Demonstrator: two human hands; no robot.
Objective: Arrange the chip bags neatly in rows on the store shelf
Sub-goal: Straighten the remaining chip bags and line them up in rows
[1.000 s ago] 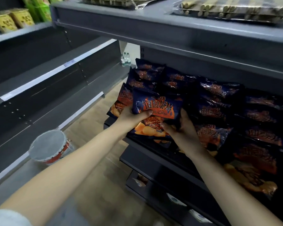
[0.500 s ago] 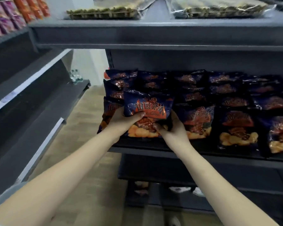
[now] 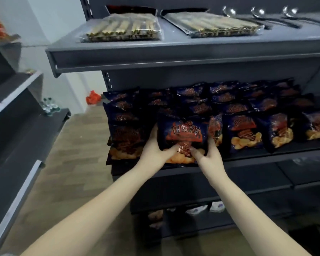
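A dark blue chip bag (image 3: 183, 132) with orange print stands upright at the front of the dark store shelf (image 3: 266, 157). My left hand (image 3: 155, 146) grips its left edge, thumb across the lower front. My right hand (image 3: 207, 152) grips its lower right corner. Several more chip bags (image 3: 244, 130) of the same kind fill the shelf in rows behind and to both sides, with a front bag at the left (image 3: 126, 139) leaning by my left wrist.
The upper shelf (image 3: 174, 56) overhangs the bags and carries wrapped packs (image 3: 124, 28) and ladles (image 3: 262, 17). A lower shelf (image 3: 229, 189) sits beneath. Another shelving unit (image 3: 13, 126) lines the left side of the wood-floor aisle. An orange bag (image 3: 93, 97) lies far back.
My view has swung right and up to face the shelf squarely. Both hands keep their hold on the same bag, which now stands more upright at the shelf's front.
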